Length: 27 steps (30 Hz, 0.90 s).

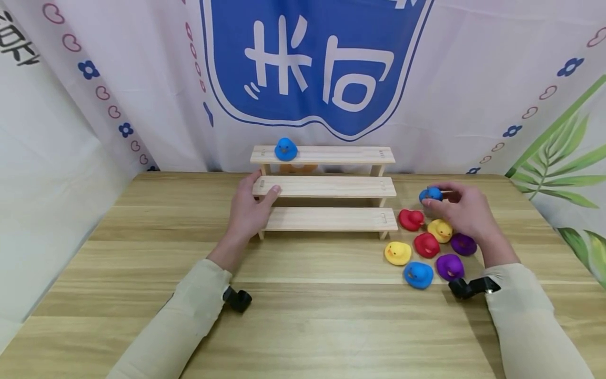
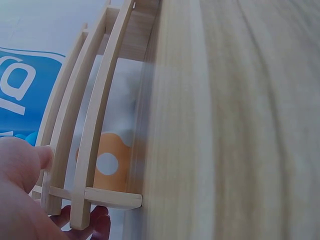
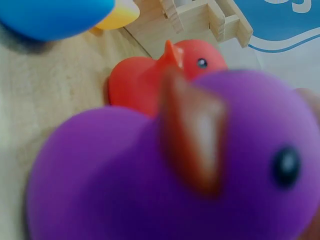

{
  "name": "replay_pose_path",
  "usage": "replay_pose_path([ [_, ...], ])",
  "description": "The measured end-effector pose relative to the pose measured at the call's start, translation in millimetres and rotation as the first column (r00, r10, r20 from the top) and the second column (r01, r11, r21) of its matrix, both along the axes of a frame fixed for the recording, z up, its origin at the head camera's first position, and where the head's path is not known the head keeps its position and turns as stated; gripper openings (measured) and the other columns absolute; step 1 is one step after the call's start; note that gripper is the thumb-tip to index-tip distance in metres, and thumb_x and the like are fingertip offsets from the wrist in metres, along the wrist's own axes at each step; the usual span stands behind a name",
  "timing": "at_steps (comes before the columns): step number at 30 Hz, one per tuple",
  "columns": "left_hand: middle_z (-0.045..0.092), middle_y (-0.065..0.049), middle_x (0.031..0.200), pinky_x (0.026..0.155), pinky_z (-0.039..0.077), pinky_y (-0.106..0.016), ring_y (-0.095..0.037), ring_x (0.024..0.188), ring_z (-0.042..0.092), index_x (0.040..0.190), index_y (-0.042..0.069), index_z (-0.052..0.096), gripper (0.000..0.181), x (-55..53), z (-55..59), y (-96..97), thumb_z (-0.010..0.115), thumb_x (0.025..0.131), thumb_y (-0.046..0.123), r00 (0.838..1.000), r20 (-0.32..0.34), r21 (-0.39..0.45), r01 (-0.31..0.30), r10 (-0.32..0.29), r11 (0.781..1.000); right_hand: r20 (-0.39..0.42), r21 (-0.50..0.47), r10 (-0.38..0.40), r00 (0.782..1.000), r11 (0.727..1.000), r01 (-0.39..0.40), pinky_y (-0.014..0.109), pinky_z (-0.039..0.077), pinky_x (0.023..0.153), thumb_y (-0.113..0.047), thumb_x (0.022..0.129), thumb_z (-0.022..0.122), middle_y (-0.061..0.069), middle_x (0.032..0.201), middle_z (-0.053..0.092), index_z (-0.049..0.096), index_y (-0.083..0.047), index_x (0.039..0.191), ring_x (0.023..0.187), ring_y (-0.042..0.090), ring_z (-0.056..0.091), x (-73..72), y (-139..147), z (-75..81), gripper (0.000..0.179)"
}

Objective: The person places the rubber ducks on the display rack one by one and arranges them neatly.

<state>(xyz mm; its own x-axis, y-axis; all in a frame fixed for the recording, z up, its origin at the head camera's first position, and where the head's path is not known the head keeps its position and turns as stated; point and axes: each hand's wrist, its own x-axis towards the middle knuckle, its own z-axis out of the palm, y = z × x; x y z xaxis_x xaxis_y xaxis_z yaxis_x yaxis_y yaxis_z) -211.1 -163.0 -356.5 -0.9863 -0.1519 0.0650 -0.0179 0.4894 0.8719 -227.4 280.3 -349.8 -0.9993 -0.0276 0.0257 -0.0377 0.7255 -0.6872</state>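
A three-step wooden rack (image 1: 326, 187) stands at the back of the table. My left hand (image 1: 249, 206) grips the left end of its middle step, thumb on top; in the left wrist view the fingertips (image 2: 101, 222) show beneath the wood. One blue rubber duck (image 1: 285, 149) sits on the top step, towards the left. To the right of the rack, my right hand (image 1: 461, 208) pinches another blue rubber duck (image 1: 430, 195) between thumb and fingers. A purple duck (image 3: 150, 165) fills much of the right wrist view and hides most of that hand.
Close to the right hand lie two red ducks (image 1: 411, 219), two yellow ducks (image 1: 397, 253), two purple ducks (image 1: 450, 267) and a blue duck (image 1: 418, 275). A printed curtain (image 1: 165, 105) hangs right behind the rack, at the back edge of the wooden table (image 1: 303, 326).
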Motion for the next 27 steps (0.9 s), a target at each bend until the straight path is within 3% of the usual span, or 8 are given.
replay_pose_path([
  [4,0.034,-0.016,0.17,0.129,0.035,-0.051,-0.035,0.157,0.037,0.168,0.01,0.027,0.074,-0.4,-0.1,0.3,0.06,0.108,0.038,1.0,0.002,0.005,0.002,-0.002,1.0,-0.028,-0.031,-0.039,0.999,0.999,0.038,0.066,0.045,0.112,-0.057,0.097,0.072,0.024,0.146,0.058,0.057,-0.006,0.145,0.138,0.049,0.051,1.6,-4.1,3.9,0.072],
  [9,0.034,-0.015,0.171,0.13,0.033,-0.051,-0.035,0.158,0.036,0.168,0.011,0.027,0.074,0.0,0.4,0.0,0.06,0.108,0.038,1.0,0.012,0.01,0.0,0.0,1.0,-0.065,-0.079,-0.051,0.997,0.996,0.046,0.067,0.043,0.115,-0.052,0.098,0.073,0.023,0.146,0.058,0.054,-0.004,0.145,0.14,0.049,0.051,3.0,-11.7,7.6,0.07],
  [27,0.033,-0.015,0.171,0.13,0.034,-0.052,-0.035,0.158,0.035,0.169,0.011,0.026,0.076,0.9,2.1,0.0,0.06,0.108,0.04,1.0,0.019,0.006,-0.008,0.007,1.0,-0.169,-0.129,0.034,0.985,0.99,-0.056,0.066,0.042,0.118,-0.041,0.102,0.07,0.017,0.147,0.06,0.06,-0.012,0.147,0.138,0.042,0.054,0.3,-40.2,21.9,0.054],
])
